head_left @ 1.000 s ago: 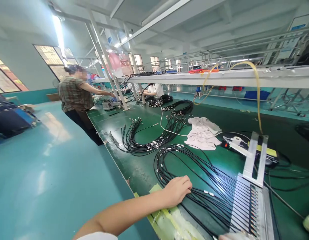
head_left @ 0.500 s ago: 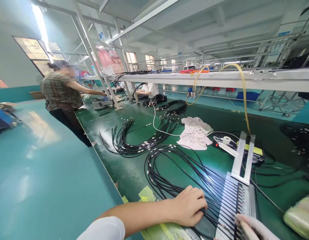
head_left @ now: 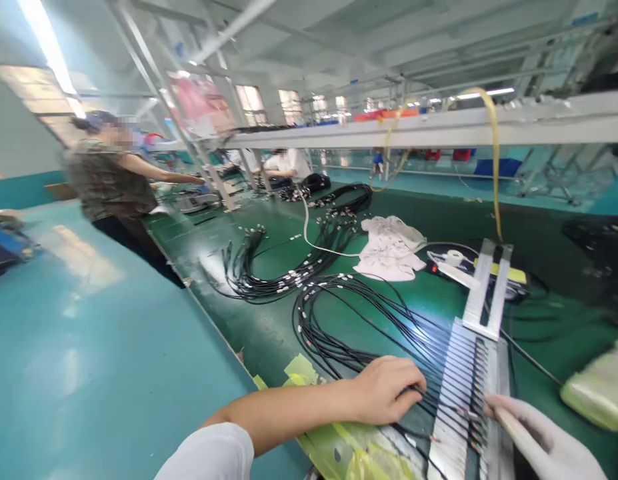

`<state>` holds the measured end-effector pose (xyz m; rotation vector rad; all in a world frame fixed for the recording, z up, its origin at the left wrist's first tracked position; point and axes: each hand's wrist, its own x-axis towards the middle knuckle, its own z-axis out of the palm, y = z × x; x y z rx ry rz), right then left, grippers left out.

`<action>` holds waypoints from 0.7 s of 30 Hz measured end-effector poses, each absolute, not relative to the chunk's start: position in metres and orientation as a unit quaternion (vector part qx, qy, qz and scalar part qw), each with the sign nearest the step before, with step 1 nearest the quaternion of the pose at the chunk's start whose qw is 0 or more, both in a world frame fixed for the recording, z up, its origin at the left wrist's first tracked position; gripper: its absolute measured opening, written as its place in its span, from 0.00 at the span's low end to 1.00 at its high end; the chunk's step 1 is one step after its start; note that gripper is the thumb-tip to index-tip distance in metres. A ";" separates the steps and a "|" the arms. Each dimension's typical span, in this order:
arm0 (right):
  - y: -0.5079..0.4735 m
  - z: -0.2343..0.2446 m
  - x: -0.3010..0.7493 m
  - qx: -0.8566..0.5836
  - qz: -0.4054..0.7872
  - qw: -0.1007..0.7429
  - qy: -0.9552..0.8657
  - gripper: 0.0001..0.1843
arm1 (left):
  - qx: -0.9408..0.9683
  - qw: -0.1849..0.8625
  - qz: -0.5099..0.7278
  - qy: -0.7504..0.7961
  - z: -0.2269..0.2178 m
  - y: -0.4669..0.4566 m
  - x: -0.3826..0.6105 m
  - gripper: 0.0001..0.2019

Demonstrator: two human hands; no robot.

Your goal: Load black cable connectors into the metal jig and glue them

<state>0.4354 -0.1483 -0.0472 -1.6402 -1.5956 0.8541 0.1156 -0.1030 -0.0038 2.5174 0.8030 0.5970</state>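
My left hand (head_left: 389,390) lies bare on a bundle of black cables (head_left: 359,327), fingers curled down over the strands just left of a ribbed metal fixture (head_left: 463,387). The cables run into the slots of that fixture. My right hand (head_left: 543,437), in a white glove, reaches in from the lower right and touches the fixture's right side with a pointed finger; whether it holds anything I cannot make out.
A second coil of black cables (head_left: 283,267) and a white cloth (head_left: 389,250) lie farther along the green bench (head_left: 269,333). Yellow-green tape (head_left: 349,450) covers the near edge. One person (head_left: 113,180) stands at the bench's left side, another (head_left: 283,163) sits farther back. A yellow hose (head_left: 495,147) hangs from the overhead rail.
My left hand slid right along the cables to the fixture. My gloved right hand came up into view at the fixture. The view swung slightly left and down.
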 end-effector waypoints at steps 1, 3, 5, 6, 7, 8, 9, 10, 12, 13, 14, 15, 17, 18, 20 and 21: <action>-0.154 -0.044 0.433 -0.651 0.309 0.331 -0.610 0.22 | 0.912 0.210 0.205 0.287 -0.005 -0.104 0.121 0.06; -0.164 -0.036 0.426 -0.663 0.294 0.309 -0.615 0.22 | 0.917 0.204 0.186 0.287 -0.010 -0.105 0.131 0.09; -0.168 -0.029 0.420 -0.679 0.271 0.316 -0.605 0.20 | 0.919 0.210 0.180 0.283 -0.015 -0.103 0.142 0.11; -0.167 -0.027 0.419 -0.690 0.259 0.330 -0.590 0.19 | 0.917 0.219 0.181 0.280 -0.019 -0.100 0.146 0.11; -0.164 -0.027 0.418 -0.693 0.255 0.340 -0.581 0.19 | 0.915 0.234 0.180 0.274 -0.022 -0.096 0.150 0.12; -0.161 -0.028 0.419 -0.687 0.271 0.345 -0.579 0.19 | 0.913 0.245 0.185 0.270 -0.026 -0.093 0.154 0.12; -0.159 -0.029 0.420 -0.674 0.284 0.365 -0.576 0.19 | 0.911 0.253 0.191 0.264 -0.029 -0.089 0.157 0.11; -0.157 -0.030 0.422 -0.656 0.292 0.379 -0.583 0.18 | 0.909 0.257 0.201 0.259 -0.032 -0.087 0.159 0.10; -0.156 -0.031 0.425 -0.610 0.296 0.395 -0.620 0.14 | 0.908 0.251 0.224 0.249 -0.036 -0.084 0.161 0.07; -0.155 -0.032 0.427 -0.586 0.289 0.391 -0.648 0.12 | 0.908 0.246 0.235 0.245 -0.037 -0.084 0.162 0.07; -0.155 -0.032 0.428 -0.565 0.277 0.381 -0.677 0.10 | 0.907 0.242 0.243 0.242 -0.037 -0.084 0.163 0.07; -0.154 -0.033 0.430 -0.547 0.260 0.368 -0.706 0.11 | 0.908 0.238 0.249 0.239 -0.038 -0.084 0.164 0.07; -0.151 -0.036 0.431 -0.516 0.219 0.341 -0.755 0.16 | 0.912 0.225 0.253 0.231 -0.038 -0.083 0.167 0.07; -0.149 -0.038 0.431 -0.502 0.201 0.330 -0.774 0.16 | 0.916 0.215 0.253 0.226 -0.038 -0.083 0.169 0.07; -0.147 -0.040 0.431 -0.478 0.184 0.314 -0.799 0.11 | 0.923 0.198 0.250 0.213 -0.037 -0.082 0.172 0.08; -0.146 -0.041 0.430 -0.473 0.187 0.309 -0.804 0.07 | 0.925 0.196 0.250 0.207 -0.037 -0.081 0.173 0.09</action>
